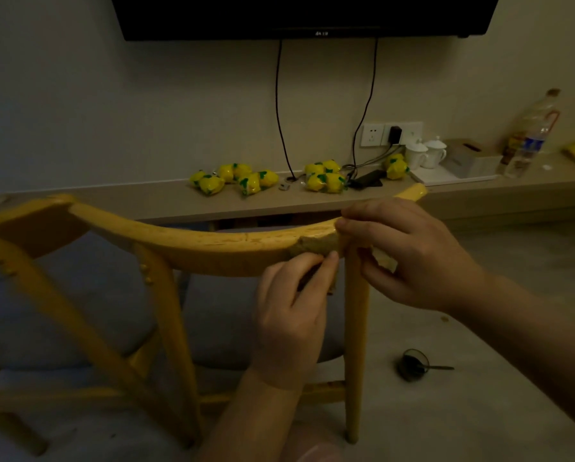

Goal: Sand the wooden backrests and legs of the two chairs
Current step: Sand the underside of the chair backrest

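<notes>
Head view: sandpaper (316,245) wrapped over the backrest (212,245) above the leg (356,328).
Left hand (289,315) and right hand (409,255) pinch its ends, keeping it taut against the curve.

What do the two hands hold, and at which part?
Both hold the sandpaper wrapped over the backrest: left hand pinches its lower end, right hand its right end.

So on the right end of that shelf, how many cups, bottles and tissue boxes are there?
White lidded cups: 2
Plastic bottles: 2
Tissue box: 1
Total: 5
</notes>
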Available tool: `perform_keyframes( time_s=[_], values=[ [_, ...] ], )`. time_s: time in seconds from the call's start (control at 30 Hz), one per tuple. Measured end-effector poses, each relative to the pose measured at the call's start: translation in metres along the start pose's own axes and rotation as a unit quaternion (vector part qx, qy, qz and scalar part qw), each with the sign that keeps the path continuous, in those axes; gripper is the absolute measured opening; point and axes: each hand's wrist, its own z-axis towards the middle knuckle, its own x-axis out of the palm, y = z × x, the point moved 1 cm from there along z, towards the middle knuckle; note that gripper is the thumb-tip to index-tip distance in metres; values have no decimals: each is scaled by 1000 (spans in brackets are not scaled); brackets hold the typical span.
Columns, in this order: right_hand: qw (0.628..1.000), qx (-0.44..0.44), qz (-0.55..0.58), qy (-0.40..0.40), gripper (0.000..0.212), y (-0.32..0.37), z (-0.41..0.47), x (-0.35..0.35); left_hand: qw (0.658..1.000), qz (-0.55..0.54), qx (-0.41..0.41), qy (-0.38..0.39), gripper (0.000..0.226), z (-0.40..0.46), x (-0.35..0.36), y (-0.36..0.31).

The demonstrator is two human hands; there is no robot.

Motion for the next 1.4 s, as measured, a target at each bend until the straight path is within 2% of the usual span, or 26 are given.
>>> perform_keyframes(
  time_s=[0.1,0.17,0.3,0.53,0.8,1.0,1.1,1.23,1.4],
  values=[
    [1000,4,10,-3,41,0,1,-1,999,17,25,-14,23,4,1,1],
    [1000,6,13,-6,42,1,1,-1,999,24,21,4,23,0,4,3],
    [1000,16,16,-9,42,2,-1,1,997,22,-26,66,22,-15,13,3],
    [999,18,29,-15,42,4,-1,1,999,4,-44,20,21,-10,15,-2],
    [999,27,36,-10,46,6,-1,-1,991,-1,-106,81,25,-24,21,0],
    [998,28,49,-19,45,6,-1,0,996,-15,-82,-3,20,-11,11,-2],
    [998,32,49,-31,46,6,-1,3,997,-15,-76,23,19,-14,15,3],
    [997,39,54,-29,46,8,-1,2,990,-4,-118,76,24,-27,18,6],
    [997,48,61,-15,46,9,1,-3,995,-18,-97,-7,28,-13,-2,9]
  ],
)
